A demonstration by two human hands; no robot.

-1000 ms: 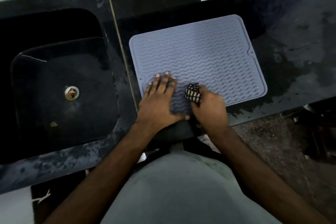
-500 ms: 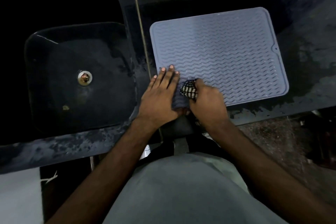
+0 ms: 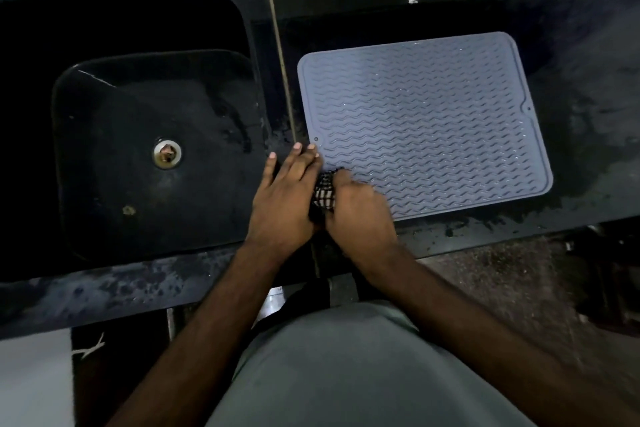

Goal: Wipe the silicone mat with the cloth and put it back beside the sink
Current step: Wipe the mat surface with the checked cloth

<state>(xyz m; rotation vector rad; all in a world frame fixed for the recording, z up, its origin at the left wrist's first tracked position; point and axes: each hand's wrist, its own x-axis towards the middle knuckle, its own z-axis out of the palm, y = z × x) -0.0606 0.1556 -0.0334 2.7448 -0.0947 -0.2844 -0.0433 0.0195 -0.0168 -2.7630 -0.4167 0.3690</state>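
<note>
Mat [image 3: 426,125] unlabelled; right hand [image 3: 360,215] holds checked cloth [image 3: 325,192]; left hand [image 3: 284,198] flat.

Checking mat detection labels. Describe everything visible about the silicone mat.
The silicone mat is grey-blue, rectangular with rounded corners, a raised rim, wavy ridges and a small hole tab on each short side. It lies flat on the dark counter, right of the sink. The left hand presses its near-left corner; the right hand rubs a checked cloth on it.
</note>
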